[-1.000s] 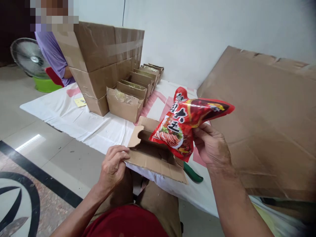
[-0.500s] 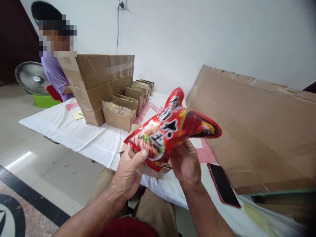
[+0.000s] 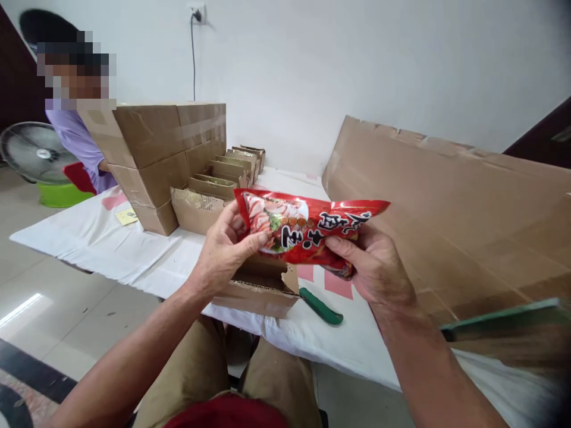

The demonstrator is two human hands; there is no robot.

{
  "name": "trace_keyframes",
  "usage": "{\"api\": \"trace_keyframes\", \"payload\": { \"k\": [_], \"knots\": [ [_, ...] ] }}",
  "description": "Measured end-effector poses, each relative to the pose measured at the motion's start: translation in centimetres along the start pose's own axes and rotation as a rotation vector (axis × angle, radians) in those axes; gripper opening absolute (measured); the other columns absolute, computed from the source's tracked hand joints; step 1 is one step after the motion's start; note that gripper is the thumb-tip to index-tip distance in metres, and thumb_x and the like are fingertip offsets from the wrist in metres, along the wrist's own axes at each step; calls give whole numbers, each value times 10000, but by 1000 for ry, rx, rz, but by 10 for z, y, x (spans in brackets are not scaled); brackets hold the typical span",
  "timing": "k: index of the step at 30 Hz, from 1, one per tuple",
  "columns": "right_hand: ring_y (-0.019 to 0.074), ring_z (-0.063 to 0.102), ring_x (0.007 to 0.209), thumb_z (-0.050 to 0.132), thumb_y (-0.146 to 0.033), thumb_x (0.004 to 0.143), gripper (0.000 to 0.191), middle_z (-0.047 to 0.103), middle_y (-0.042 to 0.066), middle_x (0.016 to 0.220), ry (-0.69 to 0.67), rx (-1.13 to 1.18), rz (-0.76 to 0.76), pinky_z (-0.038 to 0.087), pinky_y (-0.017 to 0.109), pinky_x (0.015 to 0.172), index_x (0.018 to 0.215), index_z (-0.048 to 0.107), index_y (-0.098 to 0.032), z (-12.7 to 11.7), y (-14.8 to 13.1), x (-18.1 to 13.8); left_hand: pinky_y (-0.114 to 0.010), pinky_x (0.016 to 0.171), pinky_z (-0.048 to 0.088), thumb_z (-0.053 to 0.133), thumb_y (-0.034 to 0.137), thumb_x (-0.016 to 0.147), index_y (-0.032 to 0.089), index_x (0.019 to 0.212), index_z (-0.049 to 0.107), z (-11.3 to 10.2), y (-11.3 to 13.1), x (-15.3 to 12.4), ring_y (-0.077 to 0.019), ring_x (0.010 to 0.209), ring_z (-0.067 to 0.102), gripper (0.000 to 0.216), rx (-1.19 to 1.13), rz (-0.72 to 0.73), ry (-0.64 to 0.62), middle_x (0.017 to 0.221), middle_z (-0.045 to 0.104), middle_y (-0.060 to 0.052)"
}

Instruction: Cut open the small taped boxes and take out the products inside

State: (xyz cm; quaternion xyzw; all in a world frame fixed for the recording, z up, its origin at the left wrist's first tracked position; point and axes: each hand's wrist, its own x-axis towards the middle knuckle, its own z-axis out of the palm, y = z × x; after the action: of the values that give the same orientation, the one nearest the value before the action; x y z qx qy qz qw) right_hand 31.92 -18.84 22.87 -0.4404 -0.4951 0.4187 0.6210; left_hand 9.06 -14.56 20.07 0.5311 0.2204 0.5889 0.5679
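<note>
A glossy red food packet with a printed picture and black lettering lies level between my two hands. At its left end, my left hand grips it with the thumb on the front. My right hand is closed on its right end, thumb pressed over the lettering, other fingers hidden behind. Just under the packet stands an open cardboard box at the table's front edge; its inside is mostly hidden. Beside that box lies a green-handled tool, its other end out of sight.
Stacked closed cartons stand on the left of the white-covered table. A row of opened boxes runs back beside them. A large cardboard sheet leans on the right. Another person sits beyond the cartons, near a fan.
The packet has turned from tilted and folded over to flat and level. My right hand has moved from beneath it to its right end. The view has shifted to the right.
</note>
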Motion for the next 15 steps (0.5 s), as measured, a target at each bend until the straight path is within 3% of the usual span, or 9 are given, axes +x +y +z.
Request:
{"api": "trace_keyframes", "payload": {
  "k": [5,8,12,15],
  "knots": [
    [94,524,440,931,-358,632,350,638,-64,652,68,52,-104,400,209,338,788,645,-230,2,2,8,-420,1051,558,897,362,763,225,1458,478,-10,-4,11,-258,1197,700,823,31,22,-59,1302,716,-119],
    [110,568,478,936,-352,629,345,658,-58,679,49,49,-138,438,223,362,799,658,-238,12,-2,15,-404,1015,577,915,363,735,211,1379,553,-17,0,17,-251,1146,715,755,38,66,-36,1292,717,-110],
    [118,601,502,936,-386,645,328,692,-42,713,-132,9,-238,456,227,373,827,697,-254,39,-23,34,-389,969,590,929,349,706,216,1209,639,-41,25,31,-244,1088,724,595,82,209,27,1137,747,-46],
    [168,733,766,938,-409,636,369,766,-28,875,-322,5,-307,599,279,620,898,724,-264,66,-45,51,-384,979,574,921,294,706,212,1132,661,-71,52,34,-252,1132,700,505,137,303,127,1072,735,-28]
  ]
}}
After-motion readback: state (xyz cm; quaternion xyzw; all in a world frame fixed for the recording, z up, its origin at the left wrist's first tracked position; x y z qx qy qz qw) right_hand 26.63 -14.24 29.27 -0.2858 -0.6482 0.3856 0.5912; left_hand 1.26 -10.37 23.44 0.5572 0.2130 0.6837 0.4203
